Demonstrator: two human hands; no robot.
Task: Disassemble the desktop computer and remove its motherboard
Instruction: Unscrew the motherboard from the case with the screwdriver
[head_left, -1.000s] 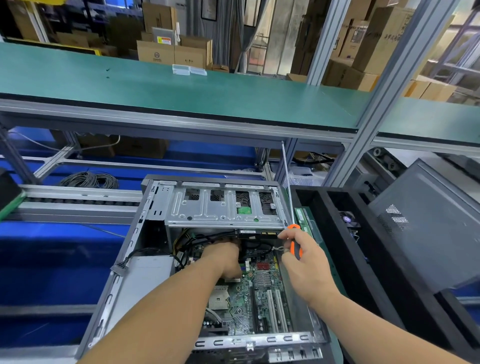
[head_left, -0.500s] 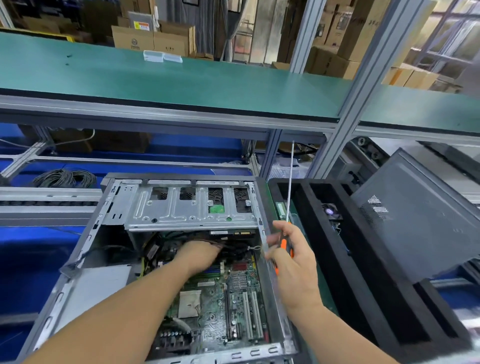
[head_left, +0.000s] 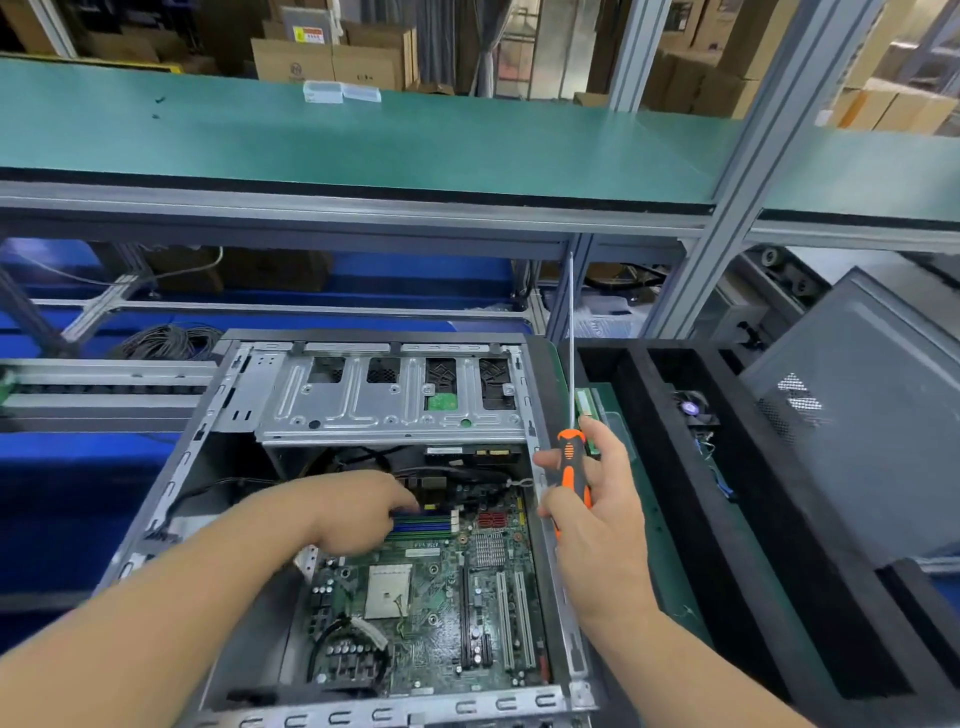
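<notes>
The open desktop case (head_left: 171, 483) lies on its side in front of me, its green motherboard (head_left: 441, 597) exposed inside. A silver drive cage (head_left: 389, 400) spans the far end of the case. My left hand (head_left: 358, 512) reaches into the case, its fingertips at the black cables and connectors beside the memory slots (head_left: 423, 522); what the fingers grip is hidden. My right hand (head_left: 597, 530) hovers over the case's right wall and holds an orange-and-black screwdriver (head_left: 571, 467), whose long thin shaft points straight up.
A black foam tray (head_left: 727, 519) with long compartments sits right of the case, and a grey side panel (head_left: 857, 441) leans against it. A green shelf (head_left: 363, 145) and an aluminium post (head_left: 753, 156) stand overhead. Coiled cable (head_left: 166, 340) lies at far left.
My left hand has drawn back from under the drive cage toward the memory slots. My right hand has shifted outward over the case's right wall, still holding the screwdriver upright.
</notes>
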